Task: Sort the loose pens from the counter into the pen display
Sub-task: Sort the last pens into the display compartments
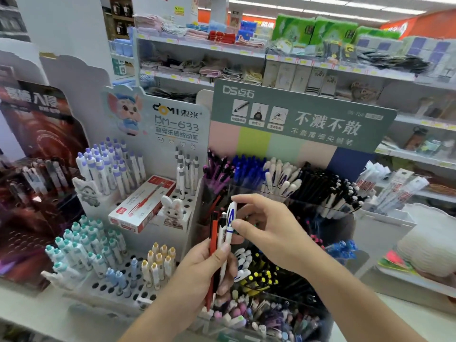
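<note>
Hands meet at centre frame: the left hand (209, 265) grips a small bundle of pens upright, a red pen (213, 233) leftmost, while the right hand (266, 228) pinches the white pen (231, 218) by its top between thumb and fingertips. Sorting is under way, it seems. Next, that pen probably goes to the matching white pens (281, 176) in the pen display (308, 206), upper right.

Boxed pens (142, 203) left of pen display (283, 183)
</note>
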